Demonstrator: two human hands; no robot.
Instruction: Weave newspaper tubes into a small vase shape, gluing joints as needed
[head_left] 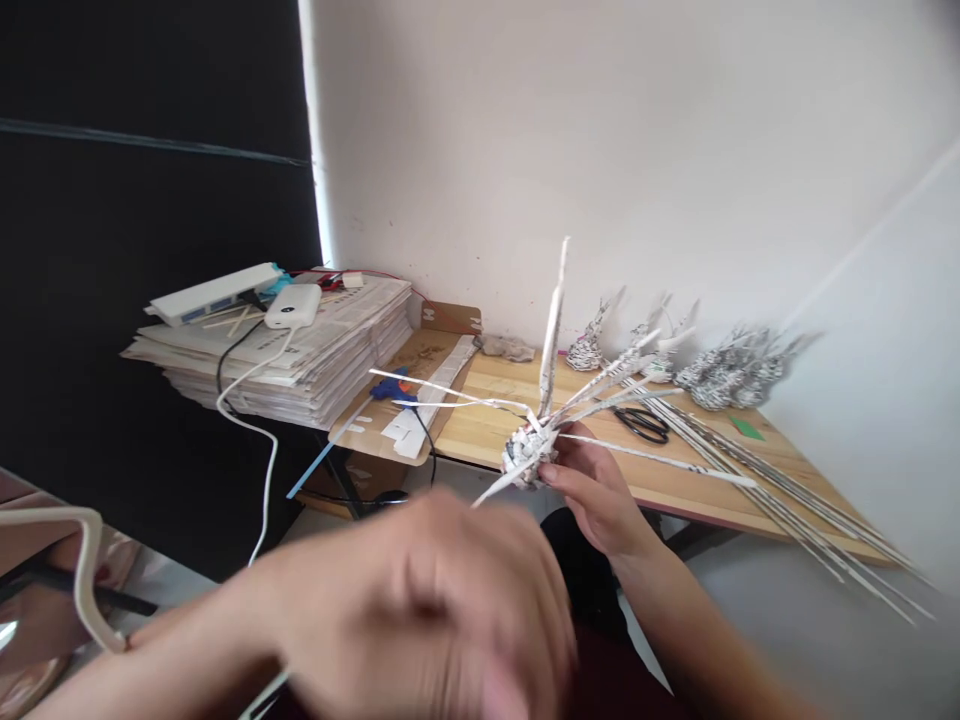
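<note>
My right hand point(600, 490) is closed round the side of a small woven newspaper piece point(529, 452), a rounded ball shape. Several long rolled-paper strips fan out of it, one standing upright point(553, 330) and others pointing left and right. My left hand point(442, 610) is large and smeared by motion in the foreground, its fingers curled. One paper strip point(510, 482) runs from the woven piece toward my left hand and passes out of sight behind it. Whatever lies inside the left fingers is hidden.
Loose paper rolls point(750, 485) overhang the wooden table point(480, 420) at right, beside black scissors point(645, 424). Finished woven pieces point(739, 365) stand along the wall. A blue glue gun point(394, 388) lies on cardboard at left, near stacked newspapers point(352, 350) bearing a white power bank point(294, 305) with a cable.
</note>
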